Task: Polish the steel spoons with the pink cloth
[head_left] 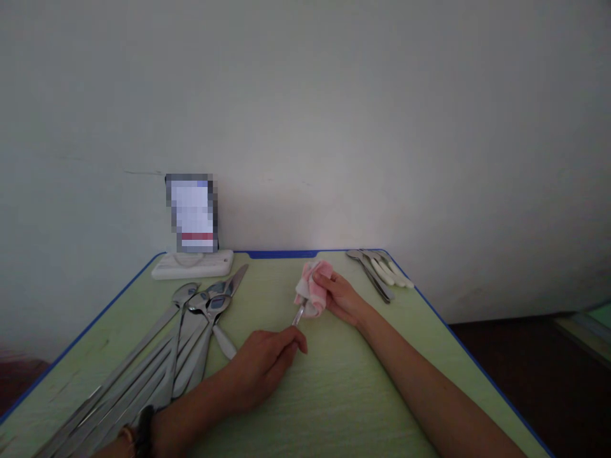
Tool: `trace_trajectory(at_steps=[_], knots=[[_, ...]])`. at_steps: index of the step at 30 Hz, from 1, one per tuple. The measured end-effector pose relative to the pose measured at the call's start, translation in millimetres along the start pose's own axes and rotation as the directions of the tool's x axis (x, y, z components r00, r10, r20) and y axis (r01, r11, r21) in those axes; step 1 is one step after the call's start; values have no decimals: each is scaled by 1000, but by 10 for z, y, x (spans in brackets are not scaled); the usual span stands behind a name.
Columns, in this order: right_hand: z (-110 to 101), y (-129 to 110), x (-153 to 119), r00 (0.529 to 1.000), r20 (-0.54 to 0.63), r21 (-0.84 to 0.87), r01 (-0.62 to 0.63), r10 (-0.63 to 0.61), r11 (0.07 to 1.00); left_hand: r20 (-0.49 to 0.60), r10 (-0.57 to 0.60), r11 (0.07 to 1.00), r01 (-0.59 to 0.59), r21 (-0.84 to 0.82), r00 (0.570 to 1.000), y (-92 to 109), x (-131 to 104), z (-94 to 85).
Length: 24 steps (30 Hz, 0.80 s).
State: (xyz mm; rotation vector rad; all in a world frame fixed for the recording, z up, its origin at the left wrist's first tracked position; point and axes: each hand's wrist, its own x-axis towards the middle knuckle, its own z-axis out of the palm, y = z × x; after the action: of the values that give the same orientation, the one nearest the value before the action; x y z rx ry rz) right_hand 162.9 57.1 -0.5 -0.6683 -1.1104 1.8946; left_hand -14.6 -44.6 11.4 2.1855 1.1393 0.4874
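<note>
My left hand [272, 362] is closed round the handle of a metal utensil [298, 314] near the middle of the table. The utensil's far end is hidden inside a pink and white cloth [312, 289], so its kind cannot be told. My right hand [337, 296] pinches that cloth, thumb on top, around the utensil's end. Left of my left hand lies a pile of metal spoons [186, 294] and other long cutlery, with a knife blade [240, 278] pointing away. At the back right rests a smaller group of cutlery [375, 273], some with white handles [394, 273].
A blurred device with a lit screen [193, 213] stands upright at the back left, behind a white flat base [191, 266]. The green table [334, 394] has a blue edge and meets a grey wall [305, 127] at the back.
</note>
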Motion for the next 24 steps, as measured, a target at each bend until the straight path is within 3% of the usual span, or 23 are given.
trace_trajectory(at_steps=[4, 16, 24], knots=[[-4, 9, 0, 1000, 17, -25, -24, 24, 999, 1, 5, 1000, -5, 11, 1000, -14, 0, 13], [15, 32, 12, 996, -92, -25, -9, 7, 1000, 6, -1, 1000, 1, 15, 1000, -12, 5, 3], [-17, -20, -12, 1000, -8, 104, -23, 24, 994, 6, -16, 1000, 16, 6, 1000, -5, -2, -11]])
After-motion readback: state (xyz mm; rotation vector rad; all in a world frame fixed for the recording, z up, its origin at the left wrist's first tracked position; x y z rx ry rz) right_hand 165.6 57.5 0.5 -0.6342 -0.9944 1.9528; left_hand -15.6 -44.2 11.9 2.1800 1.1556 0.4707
